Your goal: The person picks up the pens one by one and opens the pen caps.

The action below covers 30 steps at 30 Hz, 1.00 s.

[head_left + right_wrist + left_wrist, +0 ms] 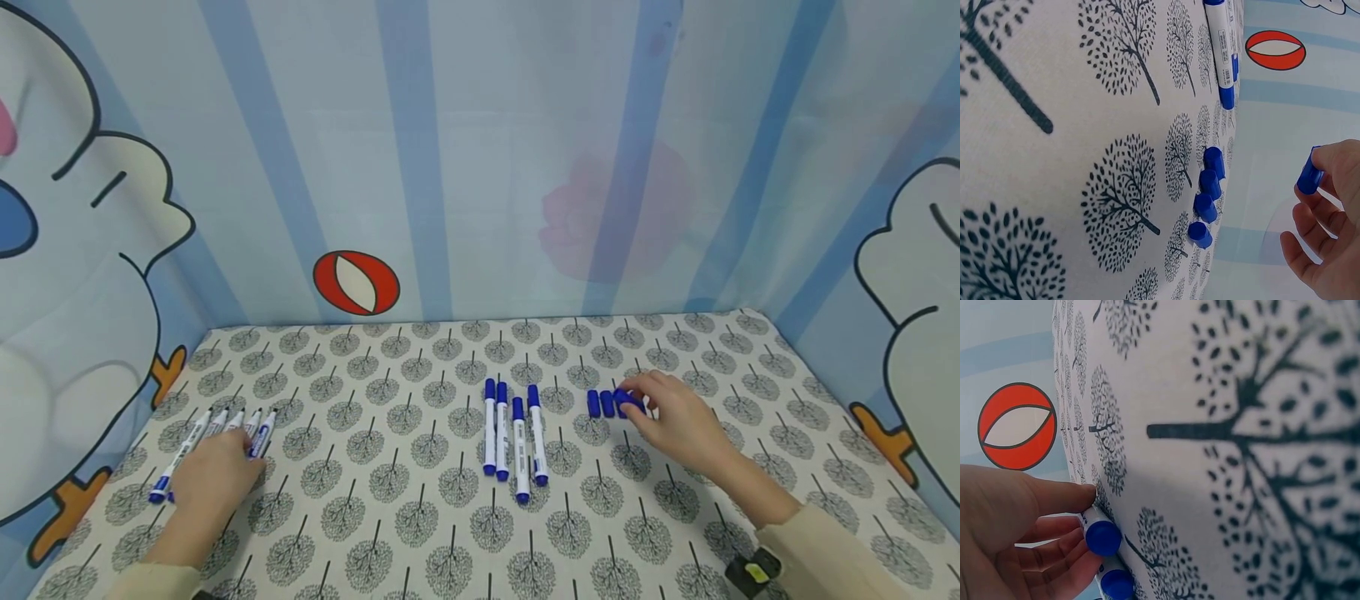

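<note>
On the left of the cloth, uncapped white markers [193, 442] lie side by side, tips pointing away. My left hand [213, 475] pinches the rightmost marker [262, 433] between thumb and fingers; in the left wrist view the blue end of this marker [1103, 539] shows beside a second one [1117, 585]. My right hand [678, 421] holds a blue cap [1311, 172] by thumb and fingertips, raised off the cloth. Below it, several loose blue caps [1210, 184] sit in a row, partly covered by the hand in the head view.
Several capped white markers [501, 433] with blue ends lie at the middle of the table, roughly parallel. A tree-patterned cloth [360, 508] covers the table. Behind it hangs a striped curtain [487, 167] with cartoon prints.
</note>
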Motion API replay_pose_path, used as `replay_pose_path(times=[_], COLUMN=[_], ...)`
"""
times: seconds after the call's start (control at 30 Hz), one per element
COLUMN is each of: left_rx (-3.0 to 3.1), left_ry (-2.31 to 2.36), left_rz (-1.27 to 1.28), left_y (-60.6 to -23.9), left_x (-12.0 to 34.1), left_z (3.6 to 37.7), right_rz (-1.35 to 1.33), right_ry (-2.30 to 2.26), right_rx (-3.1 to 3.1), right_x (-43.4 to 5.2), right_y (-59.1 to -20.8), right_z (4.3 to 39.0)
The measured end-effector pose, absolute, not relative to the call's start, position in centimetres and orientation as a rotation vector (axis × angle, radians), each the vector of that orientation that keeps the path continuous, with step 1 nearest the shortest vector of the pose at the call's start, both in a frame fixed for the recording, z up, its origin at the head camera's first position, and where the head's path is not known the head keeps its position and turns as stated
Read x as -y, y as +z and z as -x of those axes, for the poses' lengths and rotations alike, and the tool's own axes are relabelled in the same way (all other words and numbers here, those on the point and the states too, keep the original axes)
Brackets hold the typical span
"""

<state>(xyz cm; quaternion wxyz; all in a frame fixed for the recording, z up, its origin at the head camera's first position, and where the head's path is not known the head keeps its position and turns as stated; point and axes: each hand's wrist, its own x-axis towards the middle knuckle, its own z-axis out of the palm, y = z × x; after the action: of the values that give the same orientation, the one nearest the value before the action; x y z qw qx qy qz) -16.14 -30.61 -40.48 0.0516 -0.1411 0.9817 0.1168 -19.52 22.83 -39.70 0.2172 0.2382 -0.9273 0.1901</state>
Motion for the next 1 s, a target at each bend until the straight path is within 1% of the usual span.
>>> replay_pose_path(times=[0.7, 1.0], left_rx=[-2.993, -3.096], left_ry=[0.338, 0.310], left_rz=[0.439, 0.320], left_y=[-39.7, -39.7], left_x=[30.3, 29.4], left_z=[16.1, 16.2], right_rz=[-0.670, -0.647], right_ry=[0.541, 0.566], right_rx=[2.563, 2.574], right_x=[-22.9, -23.2], right_y=[-39.9, -39.8], right_z=[19.5, 19.6])
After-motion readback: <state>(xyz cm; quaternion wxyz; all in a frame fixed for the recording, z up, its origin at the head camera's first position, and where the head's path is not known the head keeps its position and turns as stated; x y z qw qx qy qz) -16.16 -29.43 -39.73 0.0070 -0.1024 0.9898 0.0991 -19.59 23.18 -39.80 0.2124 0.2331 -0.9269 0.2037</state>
